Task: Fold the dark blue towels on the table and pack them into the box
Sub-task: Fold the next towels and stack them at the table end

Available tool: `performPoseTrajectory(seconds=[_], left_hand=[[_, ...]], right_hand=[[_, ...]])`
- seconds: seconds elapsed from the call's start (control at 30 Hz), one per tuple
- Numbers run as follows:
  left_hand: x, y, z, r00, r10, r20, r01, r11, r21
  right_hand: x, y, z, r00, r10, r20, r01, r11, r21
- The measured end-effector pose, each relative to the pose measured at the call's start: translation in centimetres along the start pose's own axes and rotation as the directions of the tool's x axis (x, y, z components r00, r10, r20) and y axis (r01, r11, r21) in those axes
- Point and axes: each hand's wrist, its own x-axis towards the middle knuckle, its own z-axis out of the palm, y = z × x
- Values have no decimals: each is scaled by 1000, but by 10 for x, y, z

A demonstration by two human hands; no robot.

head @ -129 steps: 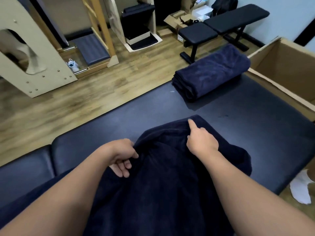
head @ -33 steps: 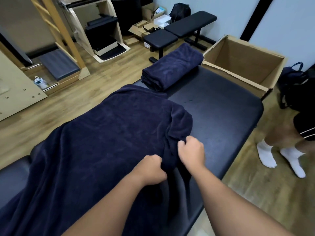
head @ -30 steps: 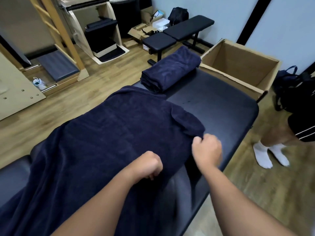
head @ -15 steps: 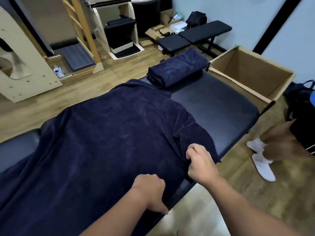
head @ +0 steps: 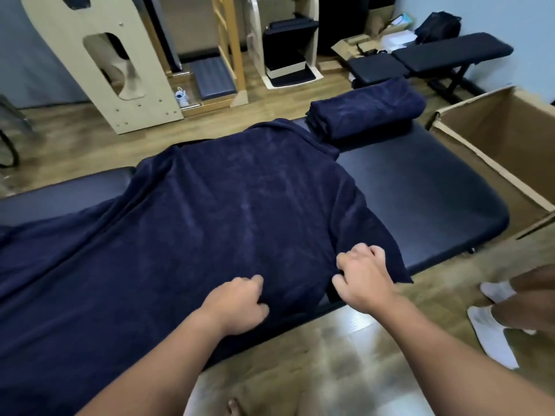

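A large dark blue towel point(head: 210, 211) lies spread over the black padded table point(head: 420, 187), hanging off at the left. My left hand point(head: 237, 307) pinches its near edge at the table's front. My right hand point(head: 363, 277) grips the towel's near right corner, which droops over the table edge. A folded dark blue towel point(head: 366, 108) rests at the table's far end. The open cardboard box point(head: 504, 139) stands on the floor past the table's right end; what shows of its inside is bare.
Another person's legs in white socks point(head: 492, 322) stand on the wooden floor at the right. A black weight bench point(head: 432, 60) and wooden exercise frames point(head: 99, 61) stand beyond the table.
The towel was bunched under my hands and now lies spread over the table. My hands have moved apart along its near edge. The view has swung left.
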Motion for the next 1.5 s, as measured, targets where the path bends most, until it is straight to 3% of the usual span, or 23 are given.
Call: performPoseTrajectory(seconds=[0.1,0.2,0.3,0.4,0.5,0.53,0.6,0.63,0.67,0.7,0.77,0.83,0.93,1.03,1.27,1.4,1.5], left_hand=[[-7,9,24,993,115,32,-119,933,339],[-5,16,43,992,122,0,-106,860,499],[-8,18,46,995,87,-38,-58,876,480],[-12,16,35,1000,11,-23,-4,966,260],[-8,2,20,983,-45,177,44,999,9],[-8,-4,15,952,-54,301,53,999,12],[-10,-11,10,825,-127,550,85,991,101],[-9,-12,11,785,-168,596,95,984,152],[-9,-10,10,788,-179,589,94,981,172],[-8,-7,11,841,-156,518,75,982,174],[-7,3,14,968,-56,245,12,985,175],[-6,18,15,998,27,49,-37,972,230],[0,43,24,994,55,97,-92,898,431],[3,54,38,983,130,133,-183,809,559],[3,49,40,996,39,75,-67,905,420],[8,57,46,996,62,65,-85,889,449],[7,62,45,986,50,162,-115,899,422]], right_hand=[[0,-9,-5,999,42,-28,-42,999,-22],[-10,-9,-2,998,68,-9,-68,993,-98],[-28,-8,2,997,-30,75,39,992,-123],[-36,-9,6,989,55,141,-34,989,-147],[-38,-13,6,986,38,163,-27,997,-70],[-37,-13,3,982,-2,191,7,1000,-26],[-37,-9,-5,962,-43,269,37,999,27],[-37,-5,-7,948,-24,318,21,1000,14],[-38,-2,-9,941,19,338,-21,1000,2],[-38,1,-8,950,79,303,-85,996,6],[-37,5,-6,950,214,228,-224,974,22],[-35,7,-3,931,307,200,-307,951,-32],[-32,11,-2,876,425,228,-425,904,-52],[-27,18,0,856,450,254,-459,888,-25],[-22,30,-1,808,534,248,-558,829,33],[-18,25,1,853,456,252,-451,889,-83],[-14,24,0,859,433,273,-417,901,-119]])
